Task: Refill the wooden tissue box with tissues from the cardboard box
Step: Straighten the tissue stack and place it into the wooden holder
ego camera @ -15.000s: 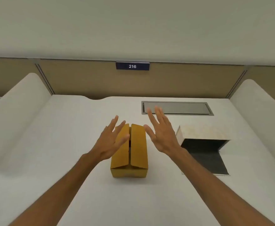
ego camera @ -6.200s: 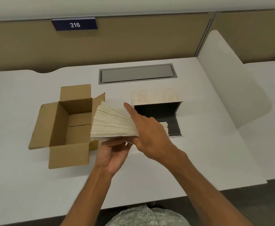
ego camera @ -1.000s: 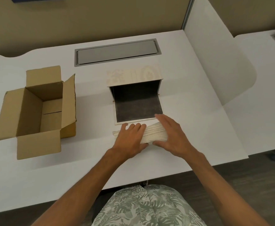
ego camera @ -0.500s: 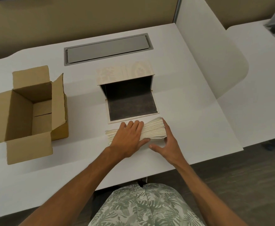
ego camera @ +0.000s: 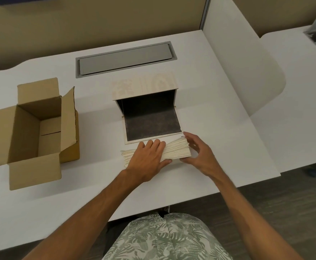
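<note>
A cream stack of tissues (ego camera: 177, 152) lies flat on the white desk (ego camera: 219, 128), just in front of the wooden tissue box (ego camera: 144, 85). The box stands open toward me, its dark flap (ego camera: 151, 126) folded down on the desk and its inside dark and empty. My left hand (ego camera: 147, 160) presses palm-down on the stack's left and middle part. My right hand (ego camera: 200, 154) cups the stack's right end, thumb at the near side and fingers at the far corner. The brown cardboard box (ego camera: 31, 124) stands at the left with its flaps open and nothing visible inside.
A grey cable hatch (ego camera: 125, 58) is set into the desk behind the wooden box. A white curved divider (ego camera: 243, 68) rises at the right, with a neighbouring desk beyond it. The tan partition wall closes the back. The desk's front edge runs close below my wrists.
Since a second ago my right hand has slid from the top of the stack to its right end. The left hand stays pressed on the tissues, which lie a little squarer.
</note>
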Action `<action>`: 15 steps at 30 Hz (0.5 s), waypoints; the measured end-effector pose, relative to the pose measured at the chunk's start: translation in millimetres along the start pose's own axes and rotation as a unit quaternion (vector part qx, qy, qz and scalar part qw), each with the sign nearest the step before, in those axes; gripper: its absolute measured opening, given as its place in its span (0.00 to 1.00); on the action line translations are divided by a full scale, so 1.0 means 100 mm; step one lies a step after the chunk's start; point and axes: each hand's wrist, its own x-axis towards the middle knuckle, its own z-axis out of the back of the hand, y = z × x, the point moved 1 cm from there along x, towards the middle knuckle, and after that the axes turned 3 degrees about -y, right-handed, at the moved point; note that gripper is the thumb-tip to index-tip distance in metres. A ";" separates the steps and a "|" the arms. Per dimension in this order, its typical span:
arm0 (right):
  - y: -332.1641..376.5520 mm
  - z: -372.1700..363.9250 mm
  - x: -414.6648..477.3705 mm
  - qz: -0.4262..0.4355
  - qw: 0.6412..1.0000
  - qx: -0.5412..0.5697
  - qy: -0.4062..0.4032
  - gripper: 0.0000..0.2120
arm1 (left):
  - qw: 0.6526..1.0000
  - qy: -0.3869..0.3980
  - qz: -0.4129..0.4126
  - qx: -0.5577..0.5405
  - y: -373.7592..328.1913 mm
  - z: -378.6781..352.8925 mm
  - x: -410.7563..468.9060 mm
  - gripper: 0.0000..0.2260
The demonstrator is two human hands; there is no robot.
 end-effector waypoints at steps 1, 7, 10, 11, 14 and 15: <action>0.02 0.03 0.04 0.007 1.000 -0.017 0.012 0.37 | 1.000 -0.003 -0.001 0.001 0.00 0.00 0.00 0.28; 0.05 0.12 0.12 0.016 0.998 -0.045 0.038 0.25 | 0.998 -0.017 0.004 -0.058 0.14 0.05 -0.12 0.30; 0.05 0.13 0.13 0.003 0.999 -0.031 0.043 0.25 | 0.987 -0.021 0.064 -0.147 0.41 0.03 -0.36 0.29; 0.05 0.13 0.13 -0.002 0.999 -0.026 0.046 0.25 | 0.973 -0.027 0.099 -0.207 0.50 0.01 -0.44 0.28; 0.03 0.11 0.16 -0.017 0.998 0.008 0.053 0.25 | 0.882 -0.051 0.209 -0.420 0.73 -0.01 -0.59 0.24; 0.03 0.11 0.18 -0.026 0.998 0.025 0.051 0.25 | 0.834 -0.057 0.239 -0.493 0.78 0.00 -0.62 0.24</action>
